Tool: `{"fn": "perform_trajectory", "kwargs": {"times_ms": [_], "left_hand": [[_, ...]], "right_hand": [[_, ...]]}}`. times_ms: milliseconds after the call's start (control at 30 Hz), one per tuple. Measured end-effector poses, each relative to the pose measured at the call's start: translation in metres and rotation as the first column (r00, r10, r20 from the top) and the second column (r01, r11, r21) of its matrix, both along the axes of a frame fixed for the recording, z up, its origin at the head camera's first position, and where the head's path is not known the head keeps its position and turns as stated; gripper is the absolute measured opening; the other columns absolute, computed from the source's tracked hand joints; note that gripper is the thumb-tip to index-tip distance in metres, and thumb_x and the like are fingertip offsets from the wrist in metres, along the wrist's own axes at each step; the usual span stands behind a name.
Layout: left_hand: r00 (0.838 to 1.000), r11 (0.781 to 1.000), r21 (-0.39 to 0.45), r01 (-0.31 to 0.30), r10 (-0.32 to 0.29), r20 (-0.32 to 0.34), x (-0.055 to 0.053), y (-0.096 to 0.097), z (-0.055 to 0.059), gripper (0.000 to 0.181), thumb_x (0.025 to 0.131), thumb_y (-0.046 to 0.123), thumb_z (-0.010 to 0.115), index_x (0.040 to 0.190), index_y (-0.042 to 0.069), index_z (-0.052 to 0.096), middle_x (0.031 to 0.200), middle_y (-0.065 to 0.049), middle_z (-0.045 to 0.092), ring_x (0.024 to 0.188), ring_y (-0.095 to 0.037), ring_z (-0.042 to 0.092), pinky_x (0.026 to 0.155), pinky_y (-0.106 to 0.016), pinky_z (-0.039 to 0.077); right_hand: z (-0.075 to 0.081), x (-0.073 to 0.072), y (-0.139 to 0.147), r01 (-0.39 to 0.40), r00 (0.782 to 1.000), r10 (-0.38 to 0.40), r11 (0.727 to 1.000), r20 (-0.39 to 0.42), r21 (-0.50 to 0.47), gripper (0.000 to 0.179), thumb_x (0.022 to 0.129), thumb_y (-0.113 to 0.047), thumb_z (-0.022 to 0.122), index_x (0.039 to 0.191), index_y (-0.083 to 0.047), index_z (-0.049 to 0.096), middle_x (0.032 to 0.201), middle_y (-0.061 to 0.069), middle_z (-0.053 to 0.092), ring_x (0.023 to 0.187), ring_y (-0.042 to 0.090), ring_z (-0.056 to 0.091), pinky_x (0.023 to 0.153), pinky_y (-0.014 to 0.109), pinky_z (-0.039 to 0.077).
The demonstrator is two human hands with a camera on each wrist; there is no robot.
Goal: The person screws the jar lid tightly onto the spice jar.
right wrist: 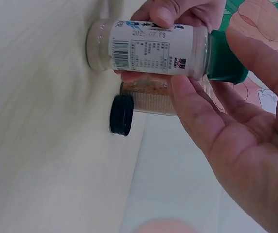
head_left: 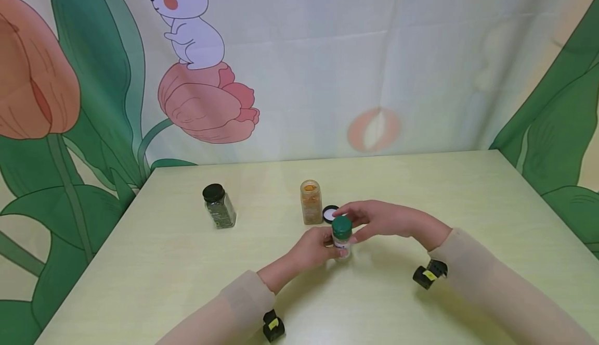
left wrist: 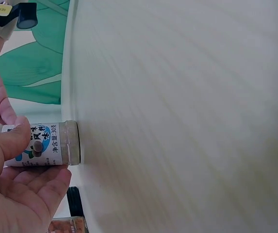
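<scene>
Upright in front of me is a clear spice shaker (head_left: 342, 241) with a green cap (head_left: 342, 226) and a printed white label (right wrist: 151, 48). My left hand (head_left: 312, 250) grips its body, thumb across the label and fingers round the far side, as the left wrist view shows. Its base is right at the tabletop. On the other side my right hand (head_left: 379, 219) reaches in with fingers spread and loosely bent. In the right wrist view one of its fingertips overlaps the green cap and another lies at the label's edge.
Behind the shaker stands an uncapped jar (head_left: 311, 204) of orange-brown seasoning, with a black lid (head_left: 330, 213) beside it. Farther left is a black-capped jar (head_left: 219, 207) of dark green contents. A printed curtain (head_left: 304, 74) hangs behind the pale table (head_left: 140, 282).
</scene>
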State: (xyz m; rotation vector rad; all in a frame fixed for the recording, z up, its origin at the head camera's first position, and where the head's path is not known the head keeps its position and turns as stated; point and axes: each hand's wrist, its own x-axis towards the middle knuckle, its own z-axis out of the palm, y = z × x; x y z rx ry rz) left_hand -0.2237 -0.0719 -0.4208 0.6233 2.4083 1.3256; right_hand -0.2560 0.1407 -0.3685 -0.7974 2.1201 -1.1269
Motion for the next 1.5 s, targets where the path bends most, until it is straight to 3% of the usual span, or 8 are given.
{"fn": "perform_trajectory", "kwargs": {"times_ms": [267, 567, 933, 1500], "left_hand": [[1.0, 1.0, 0.011, 0.003, -0.003, -0.002, -0.001, 0.0, 0.001, 0.025, 0.094, 0.008, 0.072, 0.115, -0.005, 0.07, 0.122, -0.02, 0.074, 0.124, -0.035, 0.067, 0.111, -0.048, 0.052], [1.0, 1.0, 0.003, -0.003, 0.003, -0.002, 0.001, 0.0, 0.002, 0.024, 0.093, 0.008, 0.074, 0.113, -0.005, 0.07, 0.119, -0.021, 0.074, 0.119, -0.031, 0.069, 0.107, -0.044, 0.054], [1.0, 1.0, -0.015, -0.01, 0.01, 0.001, 0.001, 0.001, 0.003, 0.024, 0.093, 0.009, 0.074, 0.113, -0.004, 0.071, 0.118, -0.02, 0.075, 0.112, -0.026, 0.07, 0.104, -0.041, 0.056], [1.0, 1.0, -0.005, 0.0, 0.0, -0.003, 0.001, 0.0, 0.003, 0.017, 0.094, 0.008, 0.073, 0.107, -0.003, 0.071, 0.116, -0.019, 0.075, 0.115, -0.028, 0.069, 0.106, -0.045, 0.055]], "right_hand": [[0.004, -0.003, -0.001, -0.043, 0.999, 0.043, 0.999, -0.019, 0.013, 0.054, 0.095, -0.009, 0.07, 0.144, 0.004, 0.049, 0.139, 0.022, 0.062, 0.135, 0.04, 0.058, 0.109, 0.046, 0.053], [0.003, 0.0, -0.004, -0.026, 0.997, 0.027, 1.0, -0.074, 0.013, 0.041, 0.096, -0.007, 0.068, 0.134, 0.004, 0.057, 0.131, 0.02, 0.066, 0.13, 0.037, 0.061, 0.11, 0.046, 0.053], [-0.003, 0.008, -0.004, 0.032, 0.993, -0.035, 0.999, -0.113, -0.022, 0.037, 0.096, -0.006, 0.068, 0.131, 0.004, 0.058, 0.129, 0.02, 0.066, 0.129, 0.039, 0.061, 0.111, 0.05, 0.052], [-0.017, 0.017, -0.009, 0.145, 0.976, -0.158, 0.985, -0.153, -0.092, 0.032, 0.095, -0.01, 0.072, 0.122, 0.002, 0.058, 0.125, 0.021, 0.068, 0.125, 0.04, 0.064, 0.104, 0.047, 0.056]]}}
